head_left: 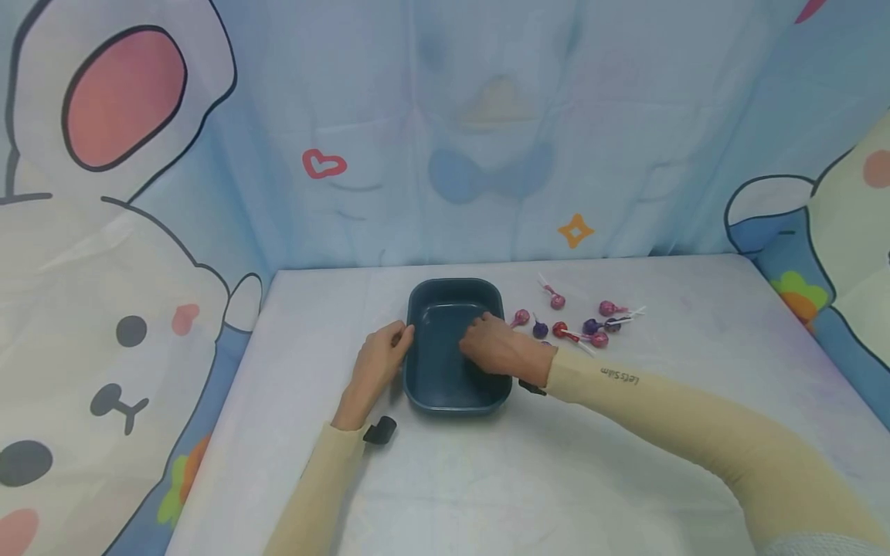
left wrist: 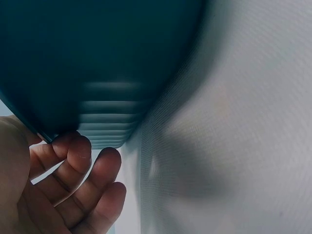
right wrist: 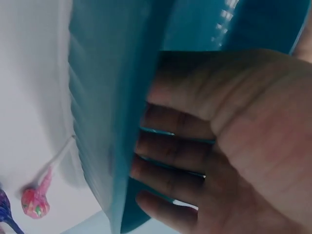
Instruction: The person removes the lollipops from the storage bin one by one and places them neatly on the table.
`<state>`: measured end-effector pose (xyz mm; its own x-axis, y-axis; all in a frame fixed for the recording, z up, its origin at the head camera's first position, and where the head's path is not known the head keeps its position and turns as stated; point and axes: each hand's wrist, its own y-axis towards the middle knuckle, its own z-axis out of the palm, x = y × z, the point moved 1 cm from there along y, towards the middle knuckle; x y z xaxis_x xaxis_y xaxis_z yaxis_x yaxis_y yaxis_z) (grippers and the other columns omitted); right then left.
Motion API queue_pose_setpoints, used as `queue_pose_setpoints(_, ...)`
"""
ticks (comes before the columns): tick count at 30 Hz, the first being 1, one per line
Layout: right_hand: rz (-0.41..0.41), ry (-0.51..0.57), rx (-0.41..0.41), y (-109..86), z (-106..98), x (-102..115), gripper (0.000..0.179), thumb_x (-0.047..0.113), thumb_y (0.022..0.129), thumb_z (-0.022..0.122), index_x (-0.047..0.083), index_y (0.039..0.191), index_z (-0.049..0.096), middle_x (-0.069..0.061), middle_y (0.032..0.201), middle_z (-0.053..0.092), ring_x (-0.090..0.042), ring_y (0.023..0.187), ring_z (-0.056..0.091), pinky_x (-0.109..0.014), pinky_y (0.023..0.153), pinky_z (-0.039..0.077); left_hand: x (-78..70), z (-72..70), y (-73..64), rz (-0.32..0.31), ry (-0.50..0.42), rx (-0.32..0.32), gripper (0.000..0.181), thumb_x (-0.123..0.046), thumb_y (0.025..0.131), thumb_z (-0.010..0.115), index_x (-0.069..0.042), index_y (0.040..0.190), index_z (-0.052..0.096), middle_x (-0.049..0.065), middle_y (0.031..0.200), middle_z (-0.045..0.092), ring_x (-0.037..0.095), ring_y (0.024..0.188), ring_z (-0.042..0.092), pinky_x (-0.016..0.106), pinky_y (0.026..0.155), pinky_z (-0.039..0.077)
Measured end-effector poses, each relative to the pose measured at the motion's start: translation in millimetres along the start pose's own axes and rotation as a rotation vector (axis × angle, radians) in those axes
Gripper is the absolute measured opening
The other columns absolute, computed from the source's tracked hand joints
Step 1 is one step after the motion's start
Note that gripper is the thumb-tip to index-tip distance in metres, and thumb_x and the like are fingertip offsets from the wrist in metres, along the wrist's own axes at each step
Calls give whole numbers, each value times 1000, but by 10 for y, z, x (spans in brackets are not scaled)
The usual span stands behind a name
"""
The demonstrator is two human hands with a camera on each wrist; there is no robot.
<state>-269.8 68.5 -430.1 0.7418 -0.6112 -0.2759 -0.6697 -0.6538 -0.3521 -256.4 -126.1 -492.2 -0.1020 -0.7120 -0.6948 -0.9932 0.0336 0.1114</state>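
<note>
A dark teal plastic bin with rounded corners and ribbed outer walls sits on the white-covered table. My left hand pinches the bin's left rim between thumb and index finger; in the left wrist view its other fingers hang loosely bent beside the wall. Over the bin's right side reaches my right hand, knuckles up and fingers pointing down inside. From the right wrist view its fingers pass behind the near wall, which hides their tips, so I cannot tell whether they hold anything.
Several wrapped lollipops in pink, red and purple lie scattered right of the bin, among them a pink lollipop and a red lollipop. One pink lollipop lies close to the bin's outer wall. A printed cartoon curtain encloses the table's back and sides.
</note>
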Motion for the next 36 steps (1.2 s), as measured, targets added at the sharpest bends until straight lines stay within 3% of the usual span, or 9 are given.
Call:
queue_pose_setpoints(5, -11, 42, -23, -18, -117, -80, 27, 19, 77, 72, 14, 103, 67, -6, 101, 66, -24, 95, 57, -41, 89, 40, 0, 0, -4, 0, -5, -7, 36, -43, 95, 41, -18, 71, 49, -2, 61, 48, 14, 54, 48, 27, 50, 37)
queue_pose_setpoints(11, -9, 58, -105, -89, -247, -217, 20, 20, 79, 70, 13, 97, 67, -4, 92, 64, -22, 84, 55, -38, 79, 42, -2, 2, -9, -8, -3, 2, 35, -43, 95, 41, -18, 72, 49, -2, 61, 48, 13, 54, 48, 26, 50, 38)
queue_pose_setpoints(19, 47, 98, -126, -191, -342, -447, 26, 27, 80, 70, 11, 100, 64, -2, 85, 58, -20, 82, 53, -38, 81, 42, -3, -2, -8, 2, -3, 1, 35, -42, 95, 41, -17, 71, 47, -1, 61, 46, 13, 54, 48, 27, 49, 39)
queue_pose_setpoints(29, 104, 218, -209, -392, -184, -824, 16, 24, 76, 74, 14, 82, 62, 1, 74, 54, -16, 68, 49, -37, 70, 42, -6, 13, 5, -10, 7, 11, 36, -44, 95, 40, -18, 72, 48, -1, 62, 48, 13, 55, 48, 27, 50, 39)
queue_pose_setpoints(36, 155, 291, -195, -568, 9, -1028, 17, 20, 76, 73, 10, 86, 64, 0, 76, 57, -15, 68, 51, -34, 66, 44, -19, 1, -10, -4, 9, 3, 35, -42, 95, 41, -17, 72, 47, -1, 61, 48, 13, 54, 48, 27, 49, 38)
